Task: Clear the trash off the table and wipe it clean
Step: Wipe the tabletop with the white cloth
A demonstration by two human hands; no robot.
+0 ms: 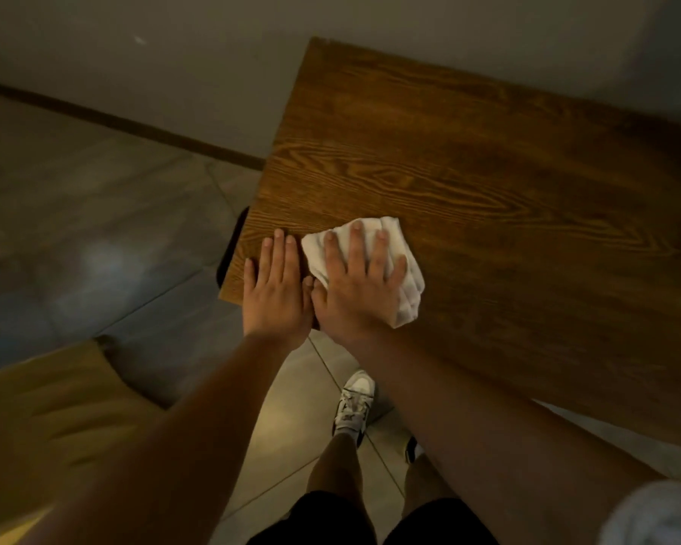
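A dark wooden table [488, 182] fills the right half of the view, seen from above. Near its front left corner lies a crumpled white cloth [405, 265]. My right hand [354, 285] presses flat on the cloth with fingers spread. My left hand [274, 285] lies flat on the bare wood right beside it, fingers together, at the table's left edge. The two hands touch at the thumbs. No trash shows on the visible tabletop.
A grey tiled floor [95, 238] lies to the left, with a wall and dark baseboard [134, 123] behind. A tan cushioned seat [48, 418] stands at the lower left. A dark object [231, 249] sits under the table's left edge. My legs and a white sneaker [352, 403] are below.
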